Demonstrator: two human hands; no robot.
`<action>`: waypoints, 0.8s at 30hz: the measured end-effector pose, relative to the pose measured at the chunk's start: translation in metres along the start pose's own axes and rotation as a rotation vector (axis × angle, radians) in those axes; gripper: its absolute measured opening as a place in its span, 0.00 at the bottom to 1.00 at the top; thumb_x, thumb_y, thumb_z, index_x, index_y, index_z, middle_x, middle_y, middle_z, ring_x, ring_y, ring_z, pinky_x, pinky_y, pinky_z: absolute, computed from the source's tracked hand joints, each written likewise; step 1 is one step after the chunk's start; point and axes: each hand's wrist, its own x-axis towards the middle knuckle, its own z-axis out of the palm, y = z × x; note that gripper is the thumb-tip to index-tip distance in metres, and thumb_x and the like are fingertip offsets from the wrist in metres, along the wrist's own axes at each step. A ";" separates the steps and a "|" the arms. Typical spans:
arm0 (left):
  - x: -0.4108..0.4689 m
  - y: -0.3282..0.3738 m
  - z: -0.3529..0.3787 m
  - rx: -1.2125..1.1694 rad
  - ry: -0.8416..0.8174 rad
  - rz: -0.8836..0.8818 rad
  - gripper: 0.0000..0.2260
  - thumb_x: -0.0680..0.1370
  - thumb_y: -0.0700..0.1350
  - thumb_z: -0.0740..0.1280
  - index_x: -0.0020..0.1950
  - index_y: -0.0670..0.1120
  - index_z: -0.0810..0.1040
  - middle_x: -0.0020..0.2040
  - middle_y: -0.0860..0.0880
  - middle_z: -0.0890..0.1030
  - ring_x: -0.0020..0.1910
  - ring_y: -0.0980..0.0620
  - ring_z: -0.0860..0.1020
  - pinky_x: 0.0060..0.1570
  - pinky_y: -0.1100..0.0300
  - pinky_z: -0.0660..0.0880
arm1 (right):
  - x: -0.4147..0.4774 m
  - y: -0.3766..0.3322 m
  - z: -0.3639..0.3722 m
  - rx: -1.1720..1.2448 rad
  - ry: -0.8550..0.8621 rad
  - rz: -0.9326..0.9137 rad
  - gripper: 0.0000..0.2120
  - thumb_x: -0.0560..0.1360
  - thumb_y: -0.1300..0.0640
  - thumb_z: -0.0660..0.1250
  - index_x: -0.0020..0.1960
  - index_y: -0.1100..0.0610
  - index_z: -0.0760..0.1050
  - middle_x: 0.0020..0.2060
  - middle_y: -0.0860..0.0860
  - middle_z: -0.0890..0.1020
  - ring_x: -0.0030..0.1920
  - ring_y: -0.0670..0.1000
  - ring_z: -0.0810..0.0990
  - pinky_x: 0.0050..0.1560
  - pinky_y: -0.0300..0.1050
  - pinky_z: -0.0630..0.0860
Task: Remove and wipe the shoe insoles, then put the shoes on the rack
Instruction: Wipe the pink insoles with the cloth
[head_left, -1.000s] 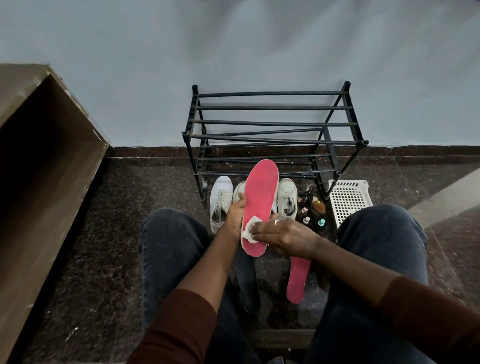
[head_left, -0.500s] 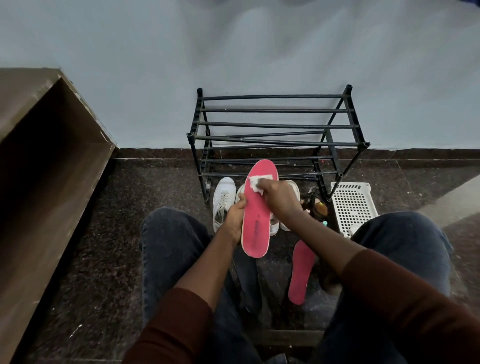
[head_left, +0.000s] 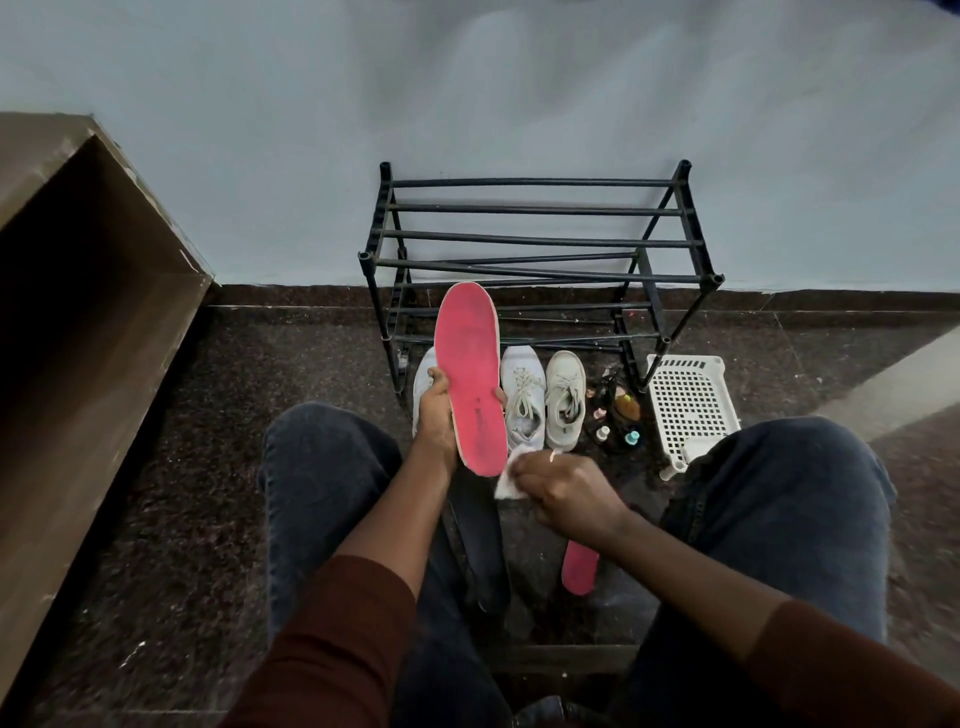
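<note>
While the left hand (head_left: 436, 415) grips the upright pink foam insole (head_left: 470, 379) above the white shoes (head_left: 543, 400), the right hand (head_left: 563, 493) pinches a white wipe (head_left: 506, 480) just off its heel; that loose one-sided hold could let the insole slip

We seem to be in a home, in a hallway or entry corner. A black tube shoe rack (head_left: 540, 260) stands against a plain pale wall (head_left: 467, 93) on a dark speckled stone floor (head_left: 156, 493) with a matching skirting. White sneakers (head_left: 524, 400) sit before it, beside a white plastic basket (head_left: 691, 405) and small bottles (head_left: 615, 431).
</note>
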 end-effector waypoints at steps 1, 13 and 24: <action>0.000 0.000 0.001 0.008 0.009 0.007 0.29 0.79 0.64 0.44 0.58 0.42 0.73 0.40 0.42 0.74 0.30 0.46 0.79 0.32 0.60 0.77 | 0.004 0.003 -0.006 0.001 0.071 0.071 0.11 0.64 0.65 0.58 0.36 0.60 0.79 0.38 0.54 0.83 0.38 0.54 0.82 0.32 0.44 0.78; 0.002 -0.004 0.000 0.013 0.008 0.004 0.27 0.79 0.63 0.46 0.55 0.43 0.73 0.36 0.44 0.78 0.30 0.48 0.78 0.33 0.60 0.76 | -0.005 -0.018 0.013 0.037 0.171 -0.018 0.12 0.65 0.71 0.63 0.43 0.61 0.82 0.45 0.53 0.84 0.47 0.52 0.82 0.44 0.44 0.79; 0.001 -0.009 0.008 0.126 0.095 0.022 0.30 0.81 0.61 0.44 0.54 0.38 0.73 0.34 0.39 0.81 0.30 0.45 0.81 0.30 0.58 0.79 | 0.024 -0.019 -0.001 0.027 0.446 0.102 0.13 0.72 0.65 0.59 0.47 0.65 0.82 0.47 0.58 0.83 0.49 0.54 0.82 0.56 0.38 0.72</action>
